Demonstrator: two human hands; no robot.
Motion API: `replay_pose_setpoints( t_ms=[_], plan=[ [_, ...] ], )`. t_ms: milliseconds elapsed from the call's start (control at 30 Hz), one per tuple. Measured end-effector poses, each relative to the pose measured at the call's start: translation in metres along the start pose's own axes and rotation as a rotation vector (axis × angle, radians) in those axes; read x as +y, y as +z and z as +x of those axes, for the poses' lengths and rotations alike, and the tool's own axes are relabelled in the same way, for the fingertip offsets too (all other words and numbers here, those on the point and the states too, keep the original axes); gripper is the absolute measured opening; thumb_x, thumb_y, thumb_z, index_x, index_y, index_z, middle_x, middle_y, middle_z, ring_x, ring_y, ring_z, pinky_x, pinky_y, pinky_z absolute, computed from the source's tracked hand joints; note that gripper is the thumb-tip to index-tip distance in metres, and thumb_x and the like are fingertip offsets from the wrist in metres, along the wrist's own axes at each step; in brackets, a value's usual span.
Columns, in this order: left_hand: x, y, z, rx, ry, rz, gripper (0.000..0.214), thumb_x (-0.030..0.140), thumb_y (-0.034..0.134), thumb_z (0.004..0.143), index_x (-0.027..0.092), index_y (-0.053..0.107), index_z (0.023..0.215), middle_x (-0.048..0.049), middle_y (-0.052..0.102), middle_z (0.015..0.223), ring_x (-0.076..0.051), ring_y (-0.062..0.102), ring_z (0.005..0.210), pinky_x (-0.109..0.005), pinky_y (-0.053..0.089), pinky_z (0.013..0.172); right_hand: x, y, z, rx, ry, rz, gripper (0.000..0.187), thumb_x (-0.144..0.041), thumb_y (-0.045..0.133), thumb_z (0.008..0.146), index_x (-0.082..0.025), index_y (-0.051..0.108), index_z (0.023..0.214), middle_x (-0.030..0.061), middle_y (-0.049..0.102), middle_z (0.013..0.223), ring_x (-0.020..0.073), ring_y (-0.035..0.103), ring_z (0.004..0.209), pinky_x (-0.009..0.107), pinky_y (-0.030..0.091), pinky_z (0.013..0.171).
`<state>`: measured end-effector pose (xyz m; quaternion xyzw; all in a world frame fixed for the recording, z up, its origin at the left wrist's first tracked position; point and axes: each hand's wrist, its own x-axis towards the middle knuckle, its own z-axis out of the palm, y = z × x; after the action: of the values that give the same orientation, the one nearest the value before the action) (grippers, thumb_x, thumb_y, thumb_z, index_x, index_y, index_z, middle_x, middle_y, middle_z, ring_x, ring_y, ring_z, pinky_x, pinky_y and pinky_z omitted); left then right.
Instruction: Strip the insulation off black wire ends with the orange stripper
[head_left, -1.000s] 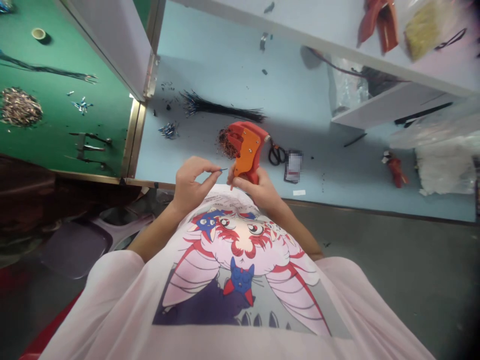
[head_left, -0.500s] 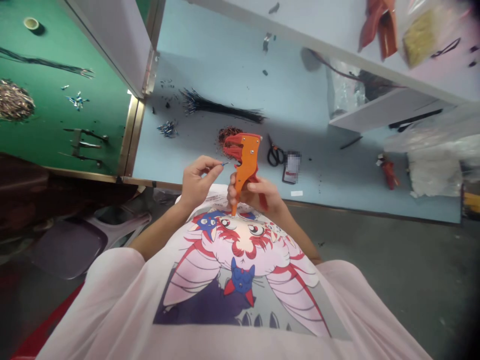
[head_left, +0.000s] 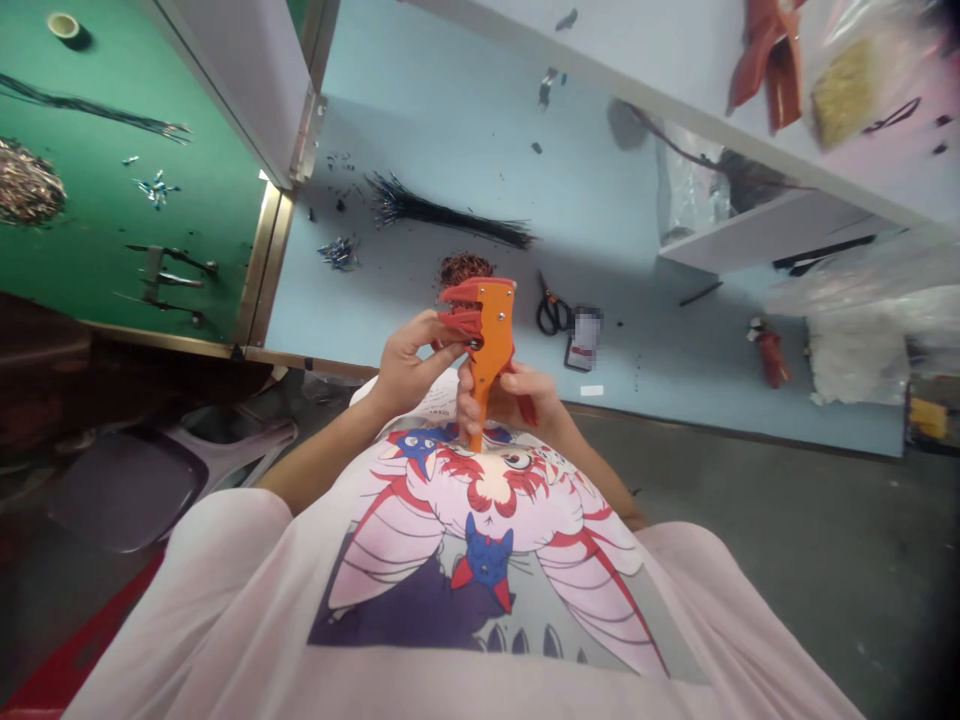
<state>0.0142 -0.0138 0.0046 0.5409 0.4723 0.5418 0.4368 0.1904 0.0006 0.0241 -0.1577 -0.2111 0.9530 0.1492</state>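
My right hand (head_left: 534,388) is wrapped round the handles of an orange and red wire stripper (head_left: 493,340), held upright in front of my shirt with its red jaws pointing left. My left hand (head_left: 411,362) is closed in a pinch, its fingertips right at the stripper's notch below the jaws. The small blue terminal in that pinch is mostly hidden now. Behind the tool lies a heap of copper-coloured scraps (head_left: 466,268). Farther back is a bundle of black wires (head_left: 450,215), with a small pile of blue terminals (head_left: 339,252) to its left.
Black-handled scissors (head_left: 553,312) and a phone (head_left: 583,338) lie right of the stripper on the blue table. Another red-handled tool (head_left: 772,358) and plastic bags (head_left: 855,340) are at far right. A white shelf (head_left: 780,225) overhangs the back. A chair (head_left: 131,485) stands lower left.
My left hand has moved right, bringing the small blue terminal from beside the wire stripper to its notch. The stripper has dropped slightly in view, still in my right hand.
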Motion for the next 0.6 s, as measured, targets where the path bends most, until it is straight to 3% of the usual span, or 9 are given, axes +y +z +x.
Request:
replay_pose_setpoints(
  t_ms=[300, 600],
  plan=[
    [-0.002, 0.004, -0.002, 0.000, -0.003, -0.081, 0.013, 0.032, 0.065, 0.081, 0.021, 0.071, 0.088, -0.0022, 0.069, 0.088, -0.012, 0.060, 0.079, -0.024, 0.046, 0.071, 0.010, -0.004, 0.005, -0.105, 0.000, 0.105, 0.028, -0.041, 0.058, 0.083, -0.019, 0.042, 0.087, -0.0007, 0.059, 0.068, 0.0139, 0.060, 0.056, 0.035, 0.056, 0.060],
    [0.001, 0.005, 0.000, 0.021, 0.001, 0.008, 0.014, 0.032, 0.064, 0.082, 0.019, 0.068, 0.084, -0.0023, 0.066, 0.082, -0.011, 0.057, 0.073, -0.024, 0.046, 0.067, 0.014, 0.000, 0.007, -0.078, -0.038, 0.146, 0.030, -0.044, 0.056, 0.086, -0.019, 0.040, 0.081, -0.0058, 0.050, 0.058, 0.0086, 0.047, 0.043, 0.027, 0.052, 0.049]
  ],
)
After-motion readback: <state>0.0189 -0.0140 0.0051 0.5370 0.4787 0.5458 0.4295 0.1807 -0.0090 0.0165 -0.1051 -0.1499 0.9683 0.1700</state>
